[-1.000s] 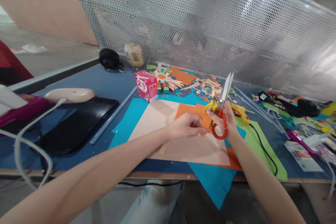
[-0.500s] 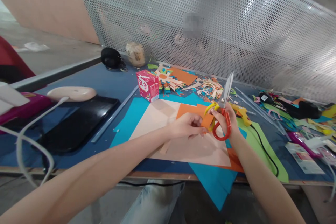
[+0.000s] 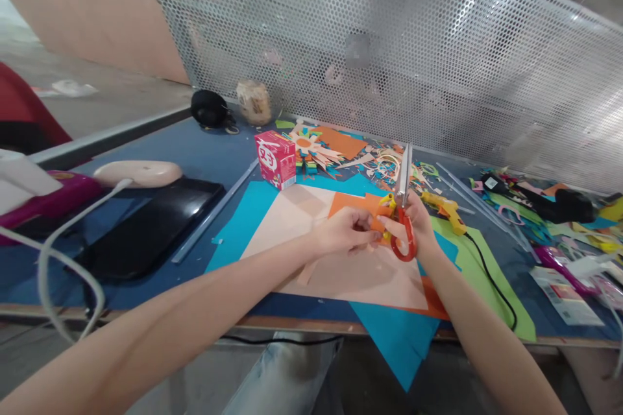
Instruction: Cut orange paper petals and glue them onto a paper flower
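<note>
My left hand (image 3: 348, 230) pinches a small orange piece of paper (image 3: 378, 223), its fingers closed at the edge. In my right hand (image 3: 418, 220) are scissors (image 3: 403, 185) with red and yellow handles, blades pointing up and away from me. Fingers of that hand also reach to the orange piece, close beside my left fingertips. Under both hands lies a pale pink sheet (image 3: 277, 233), with a larger orange sheet (image 3: 341, 204) partly on it. Blue paper (image 3: 243, 207) shows beneath.
A pink box (image 3: 275, 159) stands behind the sheets, near paper scraps (image 3: 384, 165). To the right, a yellow glue gun (image 3: 445, 209) rests on green paper (image 3: 491, 272). A black phone (image 3: 160, 227) and a clear stick (image 3: 214, 214) lie left. A perforated metal screen (image 3: 413, 45) closes the back.
The scissors have swung left and turned more upright in my right hand, whose fingers have come closer to the orange piece. My left hand has hardly moved.
</note>
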The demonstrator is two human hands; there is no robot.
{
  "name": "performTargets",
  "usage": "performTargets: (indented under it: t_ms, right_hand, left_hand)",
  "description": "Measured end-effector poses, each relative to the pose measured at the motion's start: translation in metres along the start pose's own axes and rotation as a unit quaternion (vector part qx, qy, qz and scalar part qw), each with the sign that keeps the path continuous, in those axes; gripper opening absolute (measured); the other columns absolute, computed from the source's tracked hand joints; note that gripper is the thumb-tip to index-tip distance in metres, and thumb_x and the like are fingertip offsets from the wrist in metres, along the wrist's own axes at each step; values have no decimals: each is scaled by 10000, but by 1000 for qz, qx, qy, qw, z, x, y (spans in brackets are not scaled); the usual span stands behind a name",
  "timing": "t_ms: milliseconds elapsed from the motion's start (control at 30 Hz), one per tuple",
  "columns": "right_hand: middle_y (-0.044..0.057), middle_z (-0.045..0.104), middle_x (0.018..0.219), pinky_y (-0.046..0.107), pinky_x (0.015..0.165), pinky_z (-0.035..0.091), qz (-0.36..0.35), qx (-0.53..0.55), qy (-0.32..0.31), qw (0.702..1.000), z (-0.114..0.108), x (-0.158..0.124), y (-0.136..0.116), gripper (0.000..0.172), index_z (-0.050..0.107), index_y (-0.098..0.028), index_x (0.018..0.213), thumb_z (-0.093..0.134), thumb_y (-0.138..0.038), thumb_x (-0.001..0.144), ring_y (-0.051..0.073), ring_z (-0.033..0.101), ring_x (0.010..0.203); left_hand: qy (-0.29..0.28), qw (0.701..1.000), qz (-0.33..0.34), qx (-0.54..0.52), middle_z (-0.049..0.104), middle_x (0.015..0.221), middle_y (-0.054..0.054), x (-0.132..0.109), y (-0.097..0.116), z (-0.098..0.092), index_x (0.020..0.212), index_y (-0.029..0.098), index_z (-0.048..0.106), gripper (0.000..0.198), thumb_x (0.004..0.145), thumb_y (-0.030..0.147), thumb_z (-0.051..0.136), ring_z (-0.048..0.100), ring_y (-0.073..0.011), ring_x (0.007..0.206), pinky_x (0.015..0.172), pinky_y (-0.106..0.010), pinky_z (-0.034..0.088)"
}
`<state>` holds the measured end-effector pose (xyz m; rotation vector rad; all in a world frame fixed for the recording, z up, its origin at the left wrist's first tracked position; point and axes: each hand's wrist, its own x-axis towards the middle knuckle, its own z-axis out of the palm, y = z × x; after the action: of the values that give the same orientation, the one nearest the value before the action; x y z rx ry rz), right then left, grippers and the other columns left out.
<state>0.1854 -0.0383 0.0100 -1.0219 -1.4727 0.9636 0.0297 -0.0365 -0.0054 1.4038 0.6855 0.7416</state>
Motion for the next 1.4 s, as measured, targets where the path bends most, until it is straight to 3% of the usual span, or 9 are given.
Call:
performTargets:
  t_ms: [233,567,733,833,967,1233,1400]
  right_hand:
    - [-64,571,594,317,586,502,-3,19,23,1000,3,0,-4,376,446,-252,793,752,-300,580,173,632,605]
    - [-76,574,604,290,534,477,-24,19,28,999,-3,-2,-5,418,424,-261,805,771,-297,575,152,611,568]
    - [-99,543,563,285,533,497,-16,11,-11,1000,-9,-2,-8,465,382,-261,769,793,-258,551,138,593,531]
    - [-107,541,572,233,432,459,4,3,-40,999,-13,0,-8,474,378,-254,771,794,-225,544,97,535,446]
    - [-123,523,579,180,343,402,23,4,-48,999,-16,3,-8,494,387,-256,827,791,-219,546,64,483,387]
    - [-99,560,609,204,393,451,34,19,-66,997,-20,4,-8,462,405,-244,797,794,-242,549,77,525,436]
    - [-85,588,618,252,509,506,48,20,-127,991,-21,3,-6,459,408,-247,790,793,-221,542,122,608,551]
  left_hand:
    - [-30,997,30,62,481,395,97,-3,-1,1,599,146,493,237,755,269,621,392,-22,311,355,-160,293]
    - [-18,988,60,142,525,475,79,-3,-3,0,588,168,447,267,746,298,618,425,-28,328,345,-159,312]
    - [-60,990,50,120,606,593,41,-5,-4,-1,615,165,444,286,741,346,626,441,-21,349,348,-157,333]
    - [-92,992,37,83,639,634,20,-7,-2,-2,626,165,433,337,723,405,647,452,-20,362,356,-156,335]
    - [-86,995,27,42,640,624,25,-10,4,-3,621,165,409,399,680,445,687,430,-9,346,366,-161,319]
    - [-97,995,-1,12,640,616,33,-10,11,-8,638,155,437,395,648,419,730,432,-7,337,357,-163,337]
    - [-162,985,-44,48,608,580,39,-13,21,-17,605,147,449,345,685,351,716,472,-20,372,368,-161,361]
